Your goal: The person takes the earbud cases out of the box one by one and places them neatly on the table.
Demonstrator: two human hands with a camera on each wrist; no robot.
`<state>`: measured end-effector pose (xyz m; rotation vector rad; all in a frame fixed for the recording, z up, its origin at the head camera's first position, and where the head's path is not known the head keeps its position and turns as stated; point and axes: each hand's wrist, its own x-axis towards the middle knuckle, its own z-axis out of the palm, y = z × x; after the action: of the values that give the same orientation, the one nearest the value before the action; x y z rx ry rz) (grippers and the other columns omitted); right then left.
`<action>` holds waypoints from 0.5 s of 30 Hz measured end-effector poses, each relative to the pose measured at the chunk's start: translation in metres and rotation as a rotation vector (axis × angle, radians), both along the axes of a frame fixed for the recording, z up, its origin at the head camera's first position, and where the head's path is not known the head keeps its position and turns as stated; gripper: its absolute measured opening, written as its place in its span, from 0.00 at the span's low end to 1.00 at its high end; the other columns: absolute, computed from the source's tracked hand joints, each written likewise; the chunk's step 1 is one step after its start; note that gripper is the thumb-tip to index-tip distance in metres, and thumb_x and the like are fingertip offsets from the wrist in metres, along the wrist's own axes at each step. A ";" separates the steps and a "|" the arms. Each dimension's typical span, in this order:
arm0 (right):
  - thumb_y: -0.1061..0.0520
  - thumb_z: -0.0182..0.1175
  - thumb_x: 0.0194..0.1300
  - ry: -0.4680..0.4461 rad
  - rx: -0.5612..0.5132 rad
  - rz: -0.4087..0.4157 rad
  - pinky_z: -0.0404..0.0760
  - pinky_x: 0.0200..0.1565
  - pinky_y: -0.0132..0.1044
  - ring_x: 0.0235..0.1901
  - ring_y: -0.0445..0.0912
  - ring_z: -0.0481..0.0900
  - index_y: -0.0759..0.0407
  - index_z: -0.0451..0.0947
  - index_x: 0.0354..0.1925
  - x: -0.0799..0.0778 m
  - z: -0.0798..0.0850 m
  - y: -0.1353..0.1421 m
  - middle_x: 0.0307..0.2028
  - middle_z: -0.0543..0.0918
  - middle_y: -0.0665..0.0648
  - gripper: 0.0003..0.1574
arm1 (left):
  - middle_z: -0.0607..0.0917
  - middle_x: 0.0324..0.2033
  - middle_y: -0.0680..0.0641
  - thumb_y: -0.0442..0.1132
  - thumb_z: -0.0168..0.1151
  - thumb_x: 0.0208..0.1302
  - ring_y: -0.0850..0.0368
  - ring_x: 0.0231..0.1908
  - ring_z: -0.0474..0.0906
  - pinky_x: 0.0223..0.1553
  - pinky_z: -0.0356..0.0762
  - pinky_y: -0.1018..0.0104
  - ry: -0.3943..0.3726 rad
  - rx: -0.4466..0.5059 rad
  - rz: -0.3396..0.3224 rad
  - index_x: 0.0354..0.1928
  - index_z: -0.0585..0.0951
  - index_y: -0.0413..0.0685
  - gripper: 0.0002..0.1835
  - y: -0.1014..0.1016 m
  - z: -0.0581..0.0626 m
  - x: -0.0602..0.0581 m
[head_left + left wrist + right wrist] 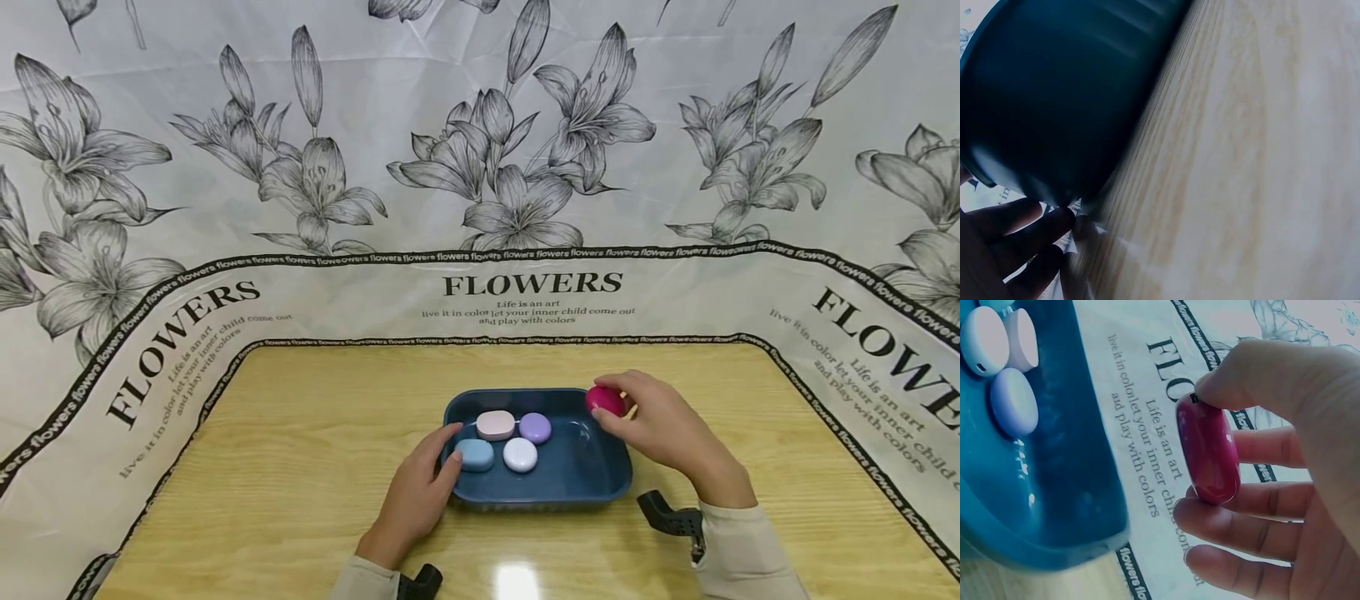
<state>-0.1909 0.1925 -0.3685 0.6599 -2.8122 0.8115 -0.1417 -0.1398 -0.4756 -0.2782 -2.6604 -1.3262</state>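
A dark blue tray with rounded corners sits on the wooden table. My left hand grips its left end, the thumb at the rim; several fingers touch the outer wall in the left wrist view. Above the tray's far right corner, my right hand pinches a glossy magenta earbud case between thumb and fingers. Inside the tray lie a pale pink case, a purple case, a light blue case and a white case. A small port slot shows on the white one.
The light wood table extends around the tray. Behind it and at both sides hangs a white cloth with flower drawings and printed words. Black wrist mounts stick out beside the sleeves.
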 end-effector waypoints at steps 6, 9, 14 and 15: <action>0.54 0.69 0.64 0.011 -0.009 -0.029 0.81 0.32 0.36 0.35 0.46 0.80 0.64 0.80 0.56 0.001 -0.001 0.010 0.45 0.83 0.58 0.25 | 0.73 0.67 0.53 0.47 0.53 0.77 0.53 0.68 0.67 0.67 0.66 0.47 -0.006 0.000 0.005 0.70 0.73 0.57 0.22 -0.001 0.000 0.002; 0.53 0.68 0.65 0.011 0.003 -0.047 0.81 0.32 0.37 0.35 0.46 0.80 0.64 0.79 0.57 0.001 -0.001 0.016 0.45 0.83 0.57 0.26 | 0.73 0.67 0.53 0.47 0.53 0.77 0.53 0.68 0.67 0.67 0.66 0.47 -0.008 0.005 0.001 0.70 0.73 0.58 0.22 0.000 0.001 0.003; 0.51 0.68 0.65 0.023 0.006 -0.059 0.80 0.31 0.37 0.34 0.45 0.79 0.64 0.79 0.57 0.001 0.003 0.023 0.46 0.83 0.59 0.27 | 0.73 0.68 0.53 0.47 0.53 0.77 0.53 0.68 0.67 0.67 0.66 0.48 0.000 0.008 0.000 0.70 0.73 0.59 0.22 0.002 0.002 0.002; 0.51 0.68 0.65 0.024 0.005 -0.060 0.80 0.31 0.37 0.34 0.45 0.79 0.65 0.79 0.57 0.001 0.004 0.025 0.46 0.83 0.60 0.27 | 0.73 0.68 0.53 0.47 0.53 0.77 0.53 0.68 0.67 0.67 0.66 0.47 0.002 0.007 0.000 0.70 0.73 0.58 0.22 0.002 0.002 0.002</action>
<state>-0.1897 0.2173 -0.3649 0.5783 -2.7985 0.7814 -0.1401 -0.1379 -0.4733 -0.2784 -2.6536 -1.3335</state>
